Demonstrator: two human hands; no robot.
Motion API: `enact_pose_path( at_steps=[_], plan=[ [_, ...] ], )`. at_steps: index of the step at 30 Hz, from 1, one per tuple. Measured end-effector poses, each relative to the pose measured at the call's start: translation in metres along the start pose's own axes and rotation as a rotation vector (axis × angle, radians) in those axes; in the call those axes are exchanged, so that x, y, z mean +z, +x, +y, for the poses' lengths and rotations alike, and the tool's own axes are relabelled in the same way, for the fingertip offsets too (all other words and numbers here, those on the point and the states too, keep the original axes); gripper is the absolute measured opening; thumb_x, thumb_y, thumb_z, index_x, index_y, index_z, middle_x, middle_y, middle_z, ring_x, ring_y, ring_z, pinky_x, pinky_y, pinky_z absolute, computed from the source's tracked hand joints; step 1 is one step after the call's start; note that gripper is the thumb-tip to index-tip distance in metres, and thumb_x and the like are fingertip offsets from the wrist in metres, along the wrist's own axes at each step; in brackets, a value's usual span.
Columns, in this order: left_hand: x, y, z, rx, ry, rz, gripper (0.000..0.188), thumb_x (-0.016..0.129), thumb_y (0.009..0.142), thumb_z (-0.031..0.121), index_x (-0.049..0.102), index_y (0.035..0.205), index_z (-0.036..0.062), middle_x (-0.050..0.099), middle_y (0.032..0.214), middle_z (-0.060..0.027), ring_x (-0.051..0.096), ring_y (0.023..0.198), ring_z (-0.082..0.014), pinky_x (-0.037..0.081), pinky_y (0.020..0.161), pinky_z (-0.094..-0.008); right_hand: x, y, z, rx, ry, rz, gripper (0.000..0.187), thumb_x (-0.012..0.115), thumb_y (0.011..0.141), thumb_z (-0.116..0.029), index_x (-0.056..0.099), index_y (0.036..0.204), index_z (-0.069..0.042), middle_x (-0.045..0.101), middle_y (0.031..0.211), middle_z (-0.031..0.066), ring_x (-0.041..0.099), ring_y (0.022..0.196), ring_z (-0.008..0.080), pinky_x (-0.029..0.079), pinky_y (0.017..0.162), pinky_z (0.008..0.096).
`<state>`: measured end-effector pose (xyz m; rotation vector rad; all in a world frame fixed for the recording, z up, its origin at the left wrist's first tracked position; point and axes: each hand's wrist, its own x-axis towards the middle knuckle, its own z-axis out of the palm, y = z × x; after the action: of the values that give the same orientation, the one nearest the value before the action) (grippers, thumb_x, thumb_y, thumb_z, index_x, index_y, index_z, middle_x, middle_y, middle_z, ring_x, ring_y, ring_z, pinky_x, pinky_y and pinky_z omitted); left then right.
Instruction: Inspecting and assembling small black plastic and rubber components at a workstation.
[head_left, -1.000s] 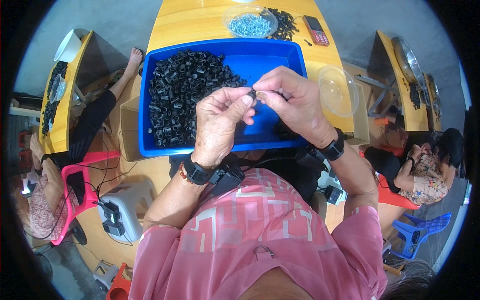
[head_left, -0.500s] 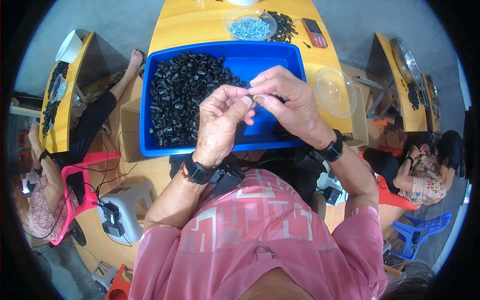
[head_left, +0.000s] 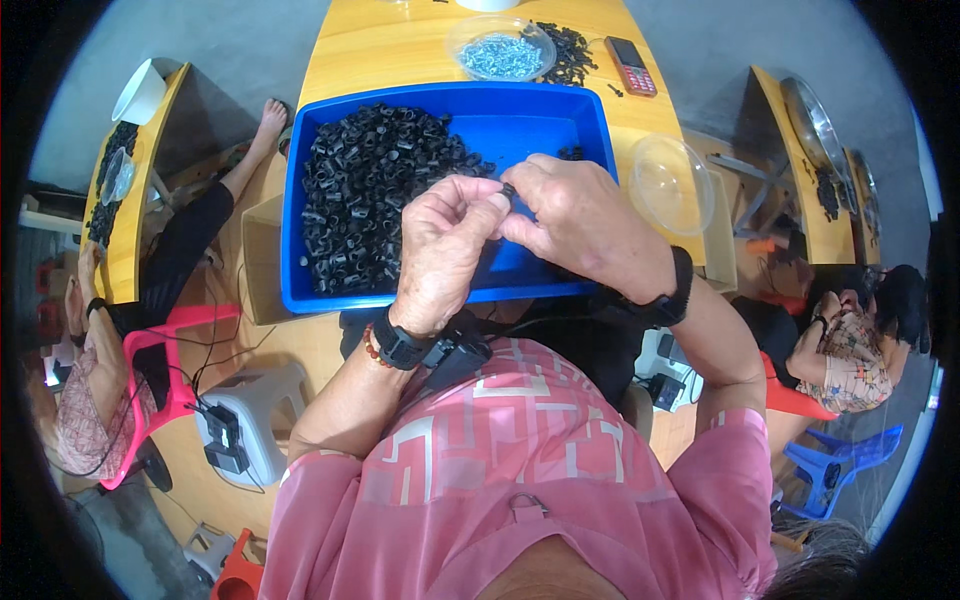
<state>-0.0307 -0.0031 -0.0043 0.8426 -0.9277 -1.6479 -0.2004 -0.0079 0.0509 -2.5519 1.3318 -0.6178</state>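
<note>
Over the blue tray [head_left: 452,297], my left hand [head_left: 440,245] pinches a small black plastic part [head_left: 508,190] between thumb and fingertips. My right hand [head_left: 590,220] meets it there, its fingers curled and closed on the same part from the right. The back of that hand is turned up, so anything else in its grip is hidden. A heap of small black ring-like plastic parts [head_left: 365,195] fills the left side of the tray. A few more dark pieces [head_left: 570,153] show beyond my right hand.
Behind the tray sit a clear bowl of small bluish metal pieces [head_left: 502,57], a pile of small black pieces [head_left: 567,55] and a red-and-black phone [head_left: 630,66]. A clear round container [head_left: 670,185] stands right of the tray. Other people work at side tables [head_left: 150,190] left and right.
My right hand has rolled over, its back now facing up and its fingers more curled. The black part shows more clearly between the fingertips. My left hand has barely moved.
</note>
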Motion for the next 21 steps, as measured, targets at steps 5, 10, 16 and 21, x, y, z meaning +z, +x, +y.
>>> enact_pose_path(
  at_steps=[5,10,16,21],
  plan=[
    [0.003,-0.001,0.003,-0.062,0.018,0.003,0.011,0.063,0.093,0.003,0.063,0.101,-0.0031,0.069,0.088,-0.0082,0.066,0.075,-0.0125,0.052,0.074,-0.0251,0.003,-0.001,0.002,0.021,0.036,0.009,0.031,0.073,0.081,-0.026,0.058,0.083,0.001,0.062,0.079,0.0186,0.064,0.074,0.039,0.051,0.063,0.0465],
    [-0.001,-0.001,0.003,-0.069,0.056,-0.045,0.008,0.063,0.092,0.002,0.064,0.099,-0.0036,0.069,0.087,-0.0081,0.066,0.076,-0.0119,0.052,0.073,-0.0246,0.009,-0.004,0.002,-0.018,0.013,0.063,0.029,0.072,0.083,-0.025,0.058,0.083,0.0,0.061,0.078,0.0191,0.064,0.071,0.0385,0.052,0.062,0.0446],
    [-0.001,-0.002,-0.003,0.034,0.148,0.007,0.005,0.067,0.089,-0.002,0.067,0.093,-0.001,0.068,0.083,-0.0028,0.061,0.075,-0.0076,0.05,0.071,-0.0216,0.015,-0.007,0.002,-0.04,0.0,0.043,0.027,0.07,0.085,-0.023,0.056,0.086,0.0,0.059,0.077,0.0177,0.064,0.071,0.0371,0.053,0.062,0.0431],
    [0.002,-0.006,0.002,0.063,0.313,-0.021,0.004,0.069,0.088,-0.002,0.068,0.09,0.0006,0.066,0.081,-0.0001,0.057,0.073,-0.0046,0.048,0.068,-0.0201,0.01,-0.013,0.003,-0.051,-0.025,-0.007,0.026,0.07,0.085,-0.022,0.056,0.09,-0.001,0.059,0.079,0.0173,0.064,0.073,0.037,0.053,0.063,0.0427]
  ],
)
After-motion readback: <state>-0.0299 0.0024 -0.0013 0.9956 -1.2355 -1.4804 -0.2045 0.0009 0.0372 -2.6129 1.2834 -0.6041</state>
